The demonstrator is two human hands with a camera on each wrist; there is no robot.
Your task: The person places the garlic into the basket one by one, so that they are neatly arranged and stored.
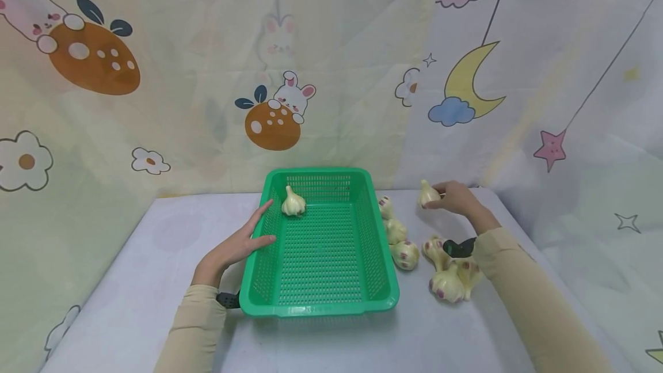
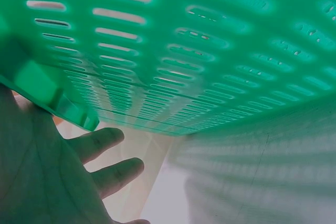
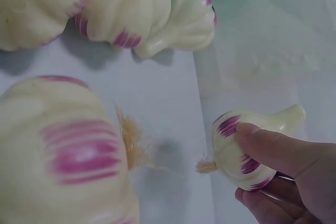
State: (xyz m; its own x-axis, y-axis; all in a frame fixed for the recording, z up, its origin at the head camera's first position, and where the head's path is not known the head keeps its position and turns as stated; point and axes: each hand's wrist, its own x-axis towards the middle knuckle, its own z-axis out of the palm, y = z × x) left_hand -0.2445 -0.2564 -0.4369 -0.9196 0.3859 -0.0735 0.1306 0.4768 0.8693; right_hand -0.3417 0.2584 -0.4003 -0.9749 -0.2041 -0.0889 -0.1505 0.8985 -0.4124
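Note:
A green plastic basket [image 1: 321,308] with slotted walls stands on the table. My left hand [image 1: 235,246] rests over its left rim, thumb and one finger reaching inside; in the left wrist view, other fingers [image 2: 118,176] extend along the outer wall [image 2: 142,85]. One garlic bulb [image 1: 293,204] sits in the basket's far left corner. At the table's far right, my right hand [image 1: 458,197] pinches another garlic bulb [image 1: 427,194]. In the right wrist view, the thumb presses that purple-streaked bulb [image 3: 226,153], its stem pointing right and its root tuft left.
A row of garlic bulbs [image 1: 406,255] lies along the basket's right side. More garlic bulbs [image 1: 448,285] are bunched below my right wrist. A printed cloth backdrop [image 1: 347,102] rises behind the white tabletop [image 1: 331,347].

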